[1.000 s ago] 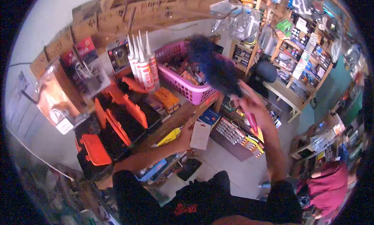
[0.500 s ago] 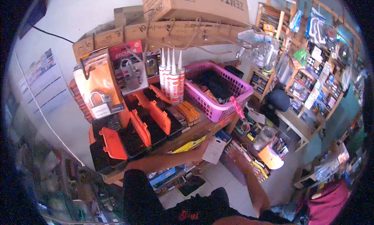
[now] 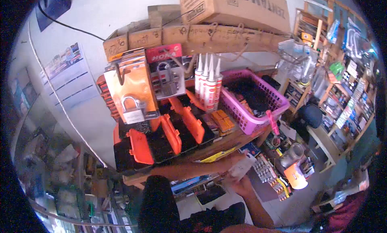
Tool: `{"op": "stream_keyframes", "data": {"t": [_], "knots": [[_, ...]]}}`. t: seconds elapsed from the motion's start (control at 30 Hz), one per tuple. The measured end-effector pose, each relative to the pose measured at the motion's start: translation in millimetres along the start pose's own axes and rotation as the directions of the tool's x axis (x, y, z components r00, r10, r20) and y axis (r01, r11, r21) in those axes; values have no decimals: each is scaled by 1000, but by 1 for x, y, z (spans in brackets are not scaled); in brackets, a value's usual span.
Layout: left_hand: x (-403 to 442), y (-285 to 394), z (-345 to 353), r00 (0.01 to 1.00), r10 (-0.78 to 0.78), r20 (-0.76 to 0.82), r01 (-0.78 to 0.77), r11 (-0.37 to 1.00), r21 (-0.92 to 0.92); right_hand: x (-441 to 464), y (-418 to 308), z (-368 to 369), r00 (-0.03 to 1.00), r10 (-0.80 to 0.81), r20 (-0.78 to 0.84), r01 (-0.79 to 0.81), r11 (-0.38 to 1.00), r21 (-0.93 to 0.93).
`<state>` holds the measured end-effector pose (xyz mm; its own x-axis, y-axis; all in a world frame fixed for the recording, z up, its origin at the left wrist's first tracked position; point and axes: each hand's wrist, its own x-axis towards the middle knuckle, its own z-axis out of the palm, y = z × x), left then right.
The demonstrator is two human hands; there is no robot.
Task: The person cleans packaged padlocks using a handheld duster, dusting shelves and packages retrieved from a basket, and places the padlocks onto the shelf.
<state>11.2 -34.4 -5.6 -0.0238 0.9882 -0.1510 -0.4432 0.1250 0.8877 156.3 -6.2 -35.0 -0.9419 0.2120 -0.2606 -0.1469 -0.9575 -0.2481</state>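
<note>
Brings the right hand (image 3: pixel 241 186) across, compared with the earliest head frame, from the duster's handle to the lower edge of the pale, flat, rectangular card (image 3: pixel 242 168), low and right of centre in the frame. Keeps the card in the left hand (image 3: pixel 230 163), closed on one side, with exact finger placing too blurred to tell. Curls the right hand partly beneath; cannot tell whether to call that a grip. Probably uses both hands to steady so thin a thing in mid-air.

Leaves the dark, bushy duster (image 3: pixel 246 90) in the pink, slotted plastic basket (image 3: pixel 262 123), right of centre, pink handle (image 3: pixel 272 122) out over the rim, likely for easy grabbing. Stands the white, red-printed tubes (image 3: pixel 209 92) upright just left of the basket, nozzles up, presumably to save room.
</note>
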Motion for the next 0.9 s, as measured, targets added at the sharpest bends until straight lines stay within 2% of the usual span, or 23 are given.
{"op": "stream_keyframes", "data": {"t": [0.03,0.1,0.2,0.3,0.4,0.43,0.5,0.57,0.6,0.67,0.8,0.87,0.9], "knots": [[-1,1,1,1000,-1,5,1,1000,-3,-4,1,8,996,84,22,-86,942,323],[-2,1,1,1000,-3,12,3,1000,-8,-8,1,-1,997,68,27,-73,889,453],[-3,2,1,1000,-2,15,2,1000,-9,-16,6,4,994,-101,32,89,959,270],[-7,4,1,1000,3,12,-3,1000,-10,-31,8,7,991,-74,110,32,937,348],[-9,5,3,1000,0,20,0,1000,-17,-49,5,59,983,-144,116,150,987,-49],[-10,5,3,1000,2,20,-1,1000,-20,-48,-1,72,969,-172,180,209,955,-212],[-11,5,4,1000,0,18,0,1000,-22,-41,-18,103,930,-186,318,331,801,-499],[-12,5,3,1000,0,14,1,1000,-24,-29,-21,151,842,-291,454,537,521,-663],[-14,6,3,1000,1,9,-1,1000,-20,-25,-21,178,797,-318,513,603,390,-696],[-16,8,2,1000,0,4,1,1000,-20,-25,-19,234,729,-289,621,683,365,-633],[-16,9,-1,1000,-2,-2,2,1000,-23,-17,3,328,587,-352,729,780,486,-394],[-18,8,-5,1000,2,-10,-2,1000,-16,-9,2,350,538,-325,778,802,479,-355],[-19,9,-7,1000,4,-13,-4,1000,-16,-6,1,357,548,-303,780,793,485,-369]]}}
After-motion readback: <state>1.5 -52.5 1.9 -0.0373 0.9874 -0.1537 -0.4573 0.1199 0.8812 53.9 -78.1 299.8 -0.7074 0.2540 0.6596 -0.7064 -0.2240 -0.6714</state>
